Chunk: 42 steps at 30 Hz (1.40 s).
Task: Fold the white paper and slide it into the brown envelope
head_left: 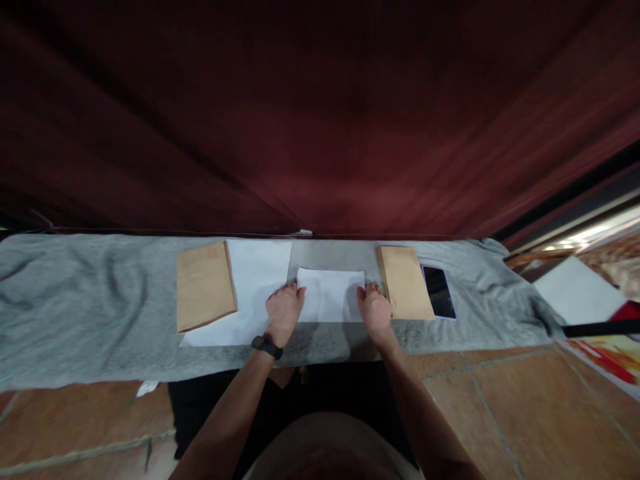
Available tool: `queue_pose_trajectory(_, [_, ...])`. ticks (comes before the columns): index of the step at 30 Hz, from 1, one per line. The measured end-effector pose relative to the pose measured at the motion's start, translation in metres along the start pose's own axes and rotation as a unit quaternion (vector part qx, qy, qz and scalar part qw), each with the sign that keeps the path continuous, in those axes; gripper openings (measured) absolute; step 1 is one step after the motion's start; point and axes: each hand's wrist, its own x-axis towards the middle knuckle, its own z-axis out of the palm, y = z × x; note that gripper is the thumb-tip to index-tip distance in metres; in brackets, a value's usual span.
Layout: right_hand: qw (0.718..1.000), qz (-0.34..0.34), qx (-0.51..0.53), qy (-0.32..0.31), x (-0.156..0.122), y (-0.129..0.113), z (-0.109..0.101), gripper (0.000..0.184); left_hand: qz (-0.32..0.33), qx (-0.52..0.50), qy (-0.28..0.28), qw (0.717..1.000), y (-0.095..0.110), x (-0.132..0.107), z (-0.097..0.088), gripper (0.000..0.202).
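The white paper [331, 295] is found directly between the two hands, flat on the grey cloth [125, 300], with its long axis running from left to right. Its left end is met by the left hand [285, 307] and its right end by the right hand [375, 308]; neither hand is judged clearly nearer. Both hands are set with the fingers curled in and the thumbs turned toward each other at the paper's ends; whether the edges are pinched or merely pressed cannot be told. The paper is smooth, thin and oblong; whether it is folded cannot be confirmed. The cloth is soft, napped and wrinkled toward its ends. To the left, a larger white sheet [257, 267] is partly covered by a stack of tan envelopes [205, 287], matte and set askew. Just beside the right hand, a second envelope stack [407, 283] is noted, with a dark, glossy, round-cornered phone [440, 293] at its far side. A dark watch [267, 347] is worn on the left wrist.
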Motion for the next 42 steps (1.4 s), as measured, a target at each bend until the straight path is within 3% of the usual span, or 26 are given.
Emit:
queue_pose_trajectory(4, [0.998, -0.013, 0.025, 0.050, -0.004, 0.002, 0.000, 0.031, 0.002, -0.001, 0.003, 1.000, -0.001, -0.001, 0.001, 0.042])
queue_pose_trajectory(8, [0.981, -0.119, 0.102, 0.115, -0.014, -0.005, 0.004, 0.044, 0.004, -0.003, 0.001, 1.000, 0.000, -0.002, 0.000, 0.043])
queue_pose_trajectory(11, [0.954, -0.229, 0.162, 0.100, -0.021, -0.017, 0.013, 0.048, 0.005, -0.003, 0.003, 1.000, 0.000, -0.002, 0.000, 0.043])
queue_pose_trajectory(13, [0.949, -0.260, 0.160, 0.078, -0.025, -0.024, 0.021, 0.050, 0.004, -0.004, 0.002, 1.000, 0.000, -0.002, 0.000, 0.044])
queue_pose_trajectory(18, [0.960, -0.250, 0.109, 0.059, -0.030, -0.029, 0.033, 0.051, 0.004, -0.005, -0.001, 1.000, -0.001, -0.003, -0.005, 0.042])
queue_pose_trajectory(21, [0.961, -0.251, 0.098, 0.059, -0.030, -0.029, 0.034, 0.052, 0.028, 0.010, 0.056, 0.998, 0.006, -0.005, -0.008, 0.038])
queue_pose_trajectory(24, [0.962, -0.251, 0.094, 0.058, -0.030, -0.029, 0.033, 0.053, 0.108, -0.012, 0.103, 0.989, 0.024, -0.009, -0.001, 0.040])
queue_pose_trajectory(28, [0.962, -0.257, 0.080, 0.056, -0.031, -0.028, 0.034, 0.055, 0.255, -0.078, 0.085, 0.960, 0.049, -0.013, 0.025, 0.049])
queue_pose_trajectory(33, [0.962, -0.257, 0.072, 0.057, -0.030, -0.028, 0.035, 0.057, 0.256, -0.082, 0.064, 0.961, 0.051, -0.012, 0.049, 0.058])
queue_pose_trajectory(42, [0.974, -0.184, 0.096, 0.088, -0.021, -0.015, 0.042, 0.053, 0.192, -0.050, 0.080, 0.977, 0.026, -0.007, 0.048, 0.060])
